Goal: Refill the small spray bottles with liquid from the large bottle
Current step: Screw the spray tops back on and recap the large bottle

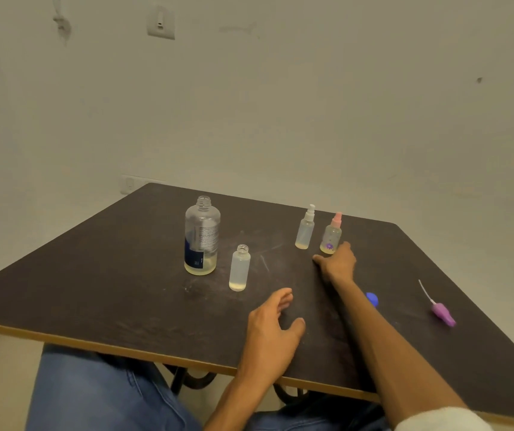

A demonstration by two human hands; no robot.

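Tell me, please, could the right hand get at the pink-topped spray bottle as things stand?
Probably yes: the right hand lies open right beside the pink-topped spray bottle, with nothing between them.

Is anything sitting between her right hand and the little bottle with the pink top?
Nothing visible. The right hand lies open on the table, right beside the pink-topped bottle; whether they touch is unclear. The white-topped bottle stands off to its left.

The left hand [272,325] hovers low at about 6 o'clock, palm turned inward, fingers loosely curved and thumb spread, holding nothing. The right arm stretches straight toward 12 o'clock; the right hand [338,262] lies flat, fingers extended, thumb pointing toward 9 o'clock.
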